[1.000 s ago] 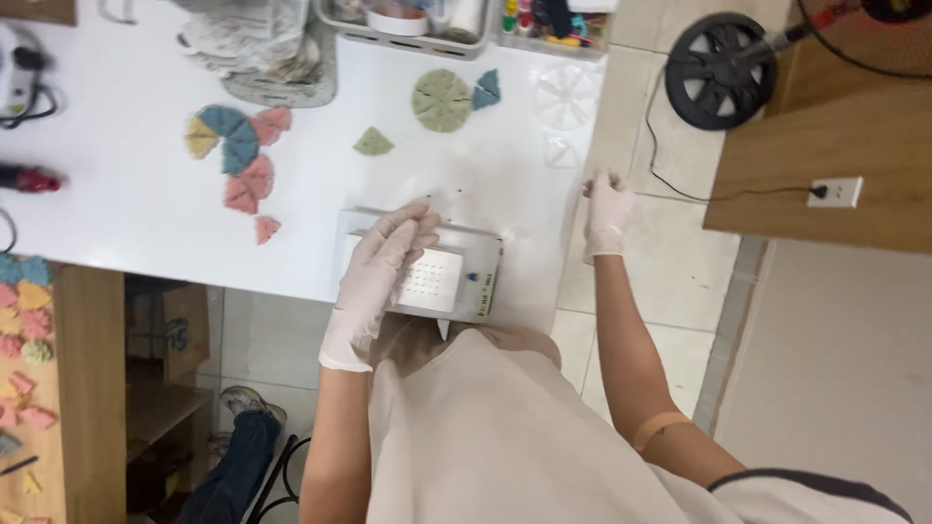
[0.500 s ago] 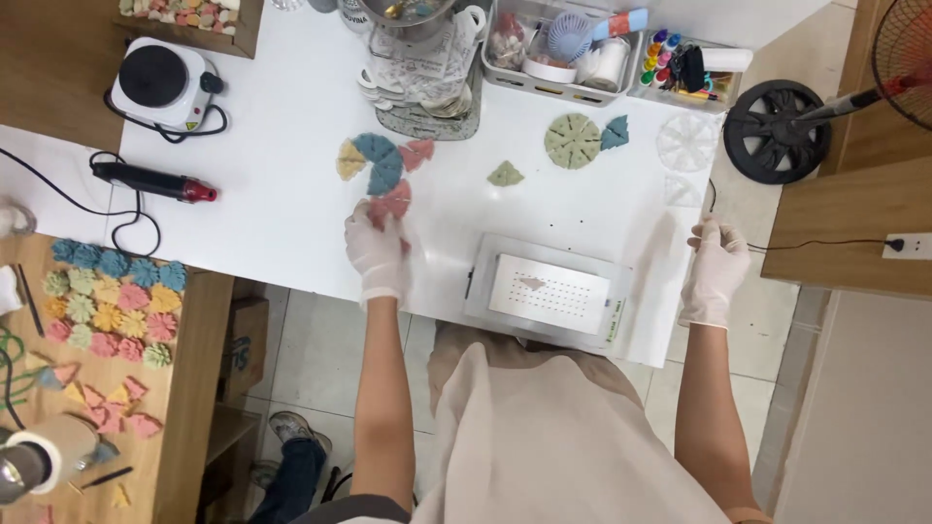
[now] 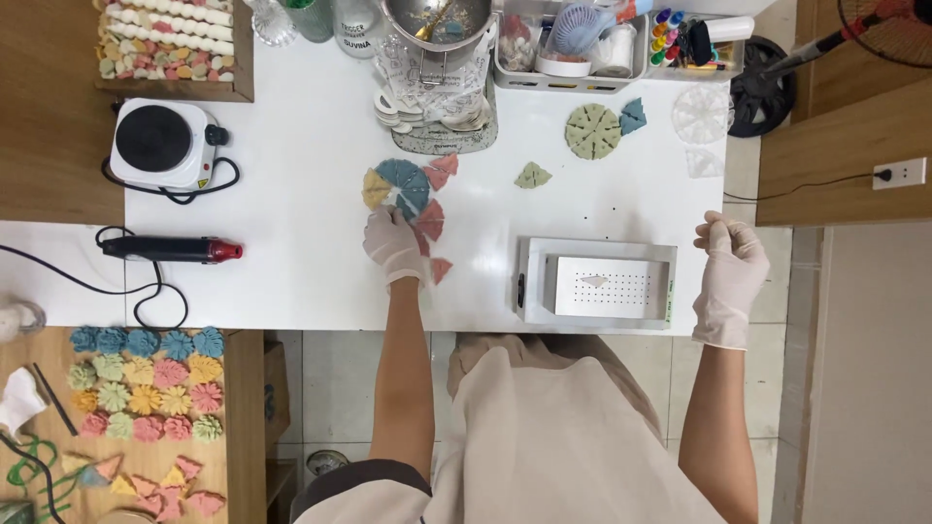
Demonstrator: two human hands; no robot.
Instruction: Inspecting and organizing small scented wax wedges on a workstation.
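Left hand (image 3: 393,247), gloved and spread, is being laid on the coloured wedges (image 3: 416,194) on the counter (image 3: 291,194), a partial fan being assembled, while the right hand (image 3: 730,262) is being held loosely curled, empty.

One head-worn camera looked straight down from well above the white tabletop (image 3: 291,243), the wearer's body at the bottom edge.

bare white table (image 3: 291,281) left of wedge pieces (image 3: 413,194), metal box (image 3: 597,283) blocking right
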